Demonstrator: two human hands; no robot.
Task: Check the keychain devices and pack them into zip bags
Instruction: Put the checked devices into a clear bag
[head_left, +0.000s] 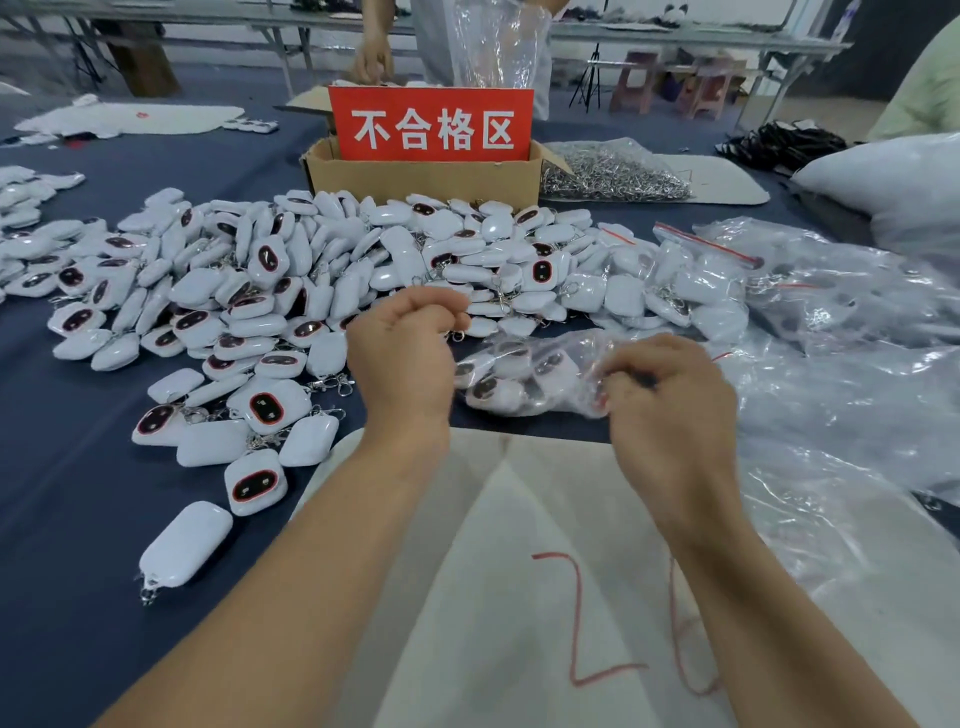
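Head view: clear plastic zip bag of white keychain devices (514, 376) lies crosswise by the blue-clothed table (78, 467) near edge; right hand (670, 410) pinches its right end, left hand (405, 353) curled beside its left end, grip unclear

My left hand (405, 353) has its fingers curled over whatever it holds; a small ring (457, 336), perhaps a key ring, peeks out below. The zip bag (519, 374) pinched by my right hand (670, 410) blurs its contents. The red sign (431, 124) hides the cardboard box (421, 179) interior. Upper centre, a person (374, 52) is cut off by the top edge.
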